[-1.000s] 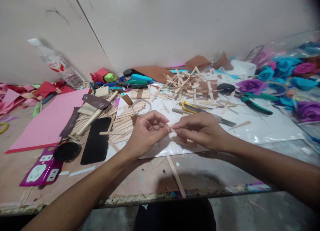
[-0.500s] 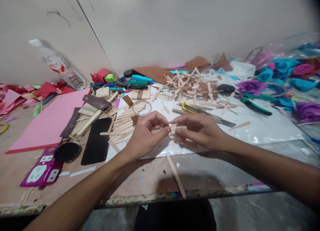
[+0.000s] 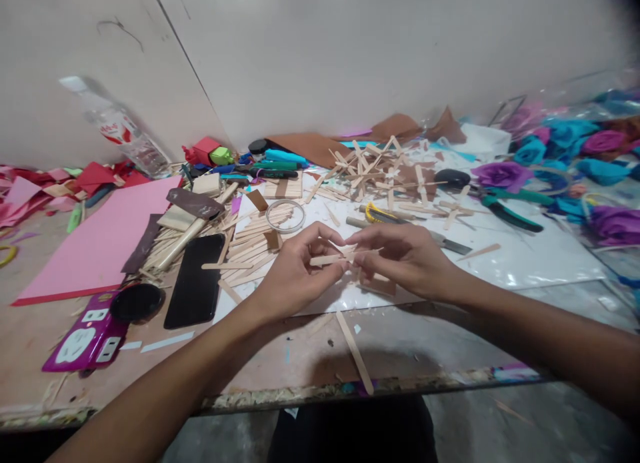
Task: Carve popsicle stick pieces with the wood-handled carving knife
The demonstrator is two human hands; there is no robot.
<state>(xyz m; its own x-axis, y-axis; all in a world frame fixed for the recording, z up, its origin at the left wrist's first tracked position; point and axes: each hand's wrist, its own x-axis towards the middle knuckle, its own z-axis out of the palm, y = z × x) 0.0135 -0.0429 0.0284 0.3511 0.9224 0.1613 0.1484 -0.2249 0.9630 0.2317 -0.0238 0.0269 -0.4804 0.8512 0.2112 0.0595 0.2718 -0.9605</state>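
Both hands meet above the white sheet (image 3: 525, 256) at the middle of the table. My left hand (image 3: 295, 276) pinches a small piece made of crossed wooden sticks (image 3: 340, 256) with thumb and fingers. From the right, my right hand (image 3: 405, 259) grips the same stick piece with its fingertips. Under my right hand lie a few more short stick pieces (image 3: 383, 286). A loose heap of flat wooden sticks (image 3: 250, 246) lies just left of my left hand. One single stick (image 3: 354, 351) lies near the table's front edge.
A black phone (image 3: 194, 279), a purple power strip (image 3: 83, 339) and a pink sheet (image 3: 100, 239) lie at the left. A tape ring (image 3: 285, 215), a yellow cutter (image 3: 383, 215), green pliers (image 3: 510, 209), a pile of crossed sticks (image 3: 380, 169) and paper flowers (image 3: 565, 149) lie behind and right.
Both hands have lifted slightly and the crossed stick piece now shows more plainly between the fingertips. The view has shifted a little.
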